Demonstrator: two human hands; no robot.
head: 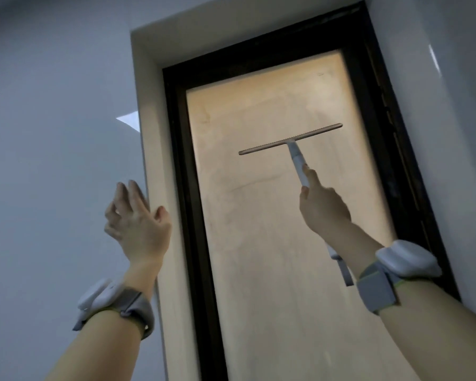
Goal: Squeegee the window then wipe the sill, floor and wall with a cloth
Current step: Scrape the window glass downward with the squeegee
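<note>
You are holding the squeegee [293,145] up in your right hand [324,207], with your fingers curling round the lower part of its pale handle and your index finger [311,174] lying straight along the shaft. Its long blade is sitting tilted, right end higher, across the upper middle of the frosted window pane [272,257]; whether the blade edge is touching the glass cannot be told. A grey strap [345,272] is hanging from the handle's end below your wrist. Your left hand [138,218] is reaching up beside the window, fingers [135,191] straight and slightly apart, the tips resting on the corner where the grey wall [52,133] is meeting the pale reveal [160,160]. A black frame [193,215] is running round the pane. You are wearing a wristband with a white device on each wrist [113,303].
</note>
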